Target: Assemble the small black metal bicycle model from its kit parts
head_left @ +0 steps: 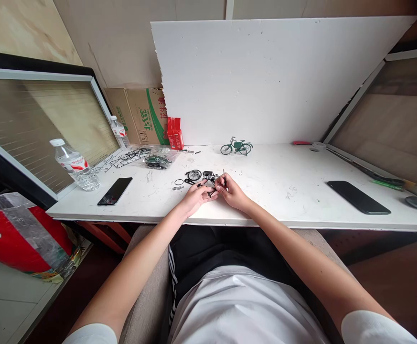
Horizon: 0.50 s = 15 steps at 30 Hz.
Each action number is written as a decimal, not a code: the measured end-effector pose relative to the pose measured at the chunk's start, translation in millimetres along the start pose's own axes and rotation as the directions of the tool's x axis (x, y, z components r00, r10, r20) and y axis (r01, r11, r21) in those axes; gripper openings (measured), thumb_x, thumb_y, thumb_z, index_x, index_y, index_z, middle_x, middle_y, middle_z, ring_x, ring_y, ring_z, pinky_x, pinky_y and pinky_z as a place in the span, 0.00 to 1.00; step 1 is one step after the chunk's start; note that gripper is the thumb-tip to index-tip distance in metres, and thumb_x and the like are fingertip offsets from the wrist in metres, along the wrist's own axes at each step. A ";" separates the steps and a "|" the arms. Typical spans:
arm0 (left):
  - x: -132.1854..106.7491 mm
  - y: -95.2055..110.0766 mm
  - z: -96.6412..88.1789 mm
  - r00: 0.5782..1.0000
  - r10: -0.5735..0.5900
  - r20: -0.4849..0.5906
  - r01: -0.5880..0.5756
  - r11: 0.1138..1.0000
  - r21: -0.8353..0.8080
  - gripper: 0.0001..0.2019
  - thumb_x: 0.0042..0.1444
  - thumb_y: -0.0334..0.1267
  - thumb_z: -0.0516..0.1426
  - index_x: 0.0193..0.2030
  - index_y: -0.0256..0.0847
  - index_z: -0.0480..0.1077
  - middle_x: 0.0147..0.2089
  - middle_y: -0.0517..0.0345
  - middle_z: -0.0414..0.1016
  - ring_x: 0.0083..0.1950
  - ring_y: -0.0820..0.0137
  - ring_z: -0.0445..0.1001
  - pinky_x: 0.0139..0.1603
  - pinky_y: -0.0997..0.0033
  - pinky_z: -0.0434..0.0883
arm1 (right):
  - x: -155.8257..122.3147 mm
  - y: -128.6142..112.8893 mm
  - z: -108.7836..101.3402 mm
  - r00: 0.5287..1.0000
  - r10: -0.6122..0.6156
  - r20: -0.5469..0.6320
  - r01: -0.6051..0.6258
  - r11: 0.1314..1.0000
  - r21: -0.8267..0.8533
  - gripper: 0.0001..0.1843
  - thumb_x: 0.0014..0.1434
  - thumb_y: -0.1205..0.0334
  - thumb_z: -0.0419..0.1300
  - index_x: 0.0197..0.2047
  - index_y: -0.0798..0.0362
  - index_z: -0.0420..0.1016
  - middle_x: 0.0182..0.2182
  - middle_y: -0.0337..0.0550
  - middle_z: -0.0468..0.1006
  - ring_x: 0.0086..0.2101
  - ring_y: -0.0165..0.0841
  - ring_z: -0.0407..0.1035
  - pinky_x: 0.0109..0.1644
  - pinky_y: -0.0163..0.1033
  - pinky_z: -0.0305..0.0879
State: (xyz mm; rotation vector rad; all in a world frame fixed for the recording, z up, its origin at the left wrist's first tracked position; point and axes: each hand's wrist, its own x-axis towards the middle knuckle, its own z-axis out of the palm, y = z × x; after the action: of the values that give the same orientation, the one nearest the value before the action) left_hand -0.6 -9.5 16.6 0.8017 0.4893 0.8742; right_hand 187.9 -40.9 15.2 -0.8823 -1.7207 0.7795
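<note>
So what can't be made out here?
Head view throughout:
Black parts in the left hand: too small, partly covered by it.
Thin dark piece in the right hand: lower end covered by it.
Green pieces in the clear bag: blurred by plastic.
Cardboard box: right side hidden behind the white board.
Red package: cut off by the left edge.

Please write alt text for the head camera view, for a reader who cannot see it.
Two bare hands hold small black parts at a long white table, near a black spoked wheel. Farther back stands a small green model bicycle; two clear plastic bottles are at the left.
</note>
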 end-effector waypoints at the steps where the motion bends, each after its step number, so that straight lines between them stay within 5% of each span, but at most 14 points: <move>1: -0.1 0.3 0.2 1.000 0.000 -0.007 0.000 1.000 0.002 0.24 0.55 0.23 0.64 0.58 0.38 0.65 0.39 0.53 0.82 0.43 0.62 0.84 0.65 0.42 0.74 | 0.0 -0.2 0.0 1.000 -0.001 0.003 0.001 1.000 0.002 0.13 0.72 0.53 0.55 0.41 0.45 0.53 0.40 0.42 0.67 0.39 0.35 0.62 0.44 0.43 0.66; 15: -0.7 2.6 1.0 1.000 -0.007 -0.010 0.007 1.000 -0.015 0.18 0.54 0.26 0.64 0.50 0.37 0.67 0.41 0.52 0.82 0.43 0.63 0.83 0.65 0.42 0.74 | -0.5 -5.2 0.4 1.000 -0.004 0.026 0.004 1.000 0.011 0.15 0.71 0.51 0.58 0.41 0.45 0.54 0.40 0.42 0.68 0.39 0.36 0.63 0.45 0.44 0.66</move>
State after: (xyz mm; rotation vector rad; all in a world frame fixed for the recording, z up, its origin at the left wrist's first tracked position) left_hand -1.7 -9.5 19.3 0.7819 0.4933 0.8751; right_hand 186.7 -44.1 19.2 -0.8647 -1.7391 0.8004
